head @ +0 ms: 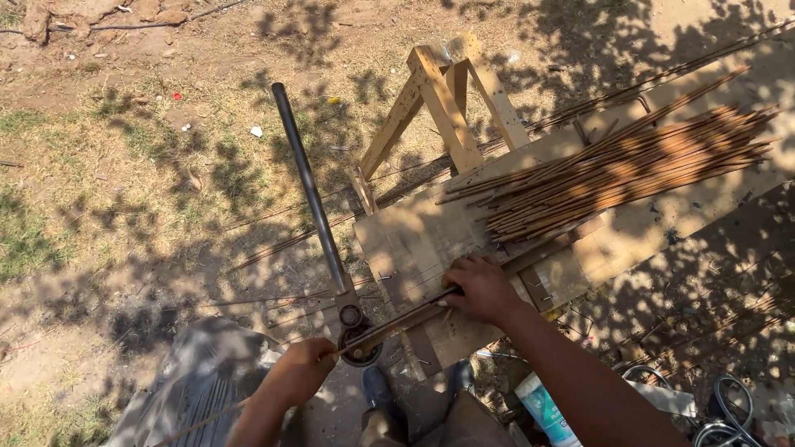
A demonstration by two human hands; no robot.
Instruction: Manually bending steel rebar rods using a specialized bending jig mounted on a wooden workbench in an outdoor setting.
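Two bare hands work a thin rusty steel rod [389, 324] at lower centre of the head view: the left hand [300, 371] is clenched around its near end, the right hand [482, 286] grips it against the rough wooden bench [414, 240]. A long dark metal lever [308, 186] with round rollers rises toward upper left, beside a bundle of straight brown rods [629, 165] at upper right. A white-and-teal cylindrical container [542, 407] stands at bottom centre-right, near coiled grey hose [729, 414].

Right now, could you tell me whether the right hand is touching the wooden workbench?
Touching: the head view shows the right hand pressed down on the wooden workbench, over a steel rod.
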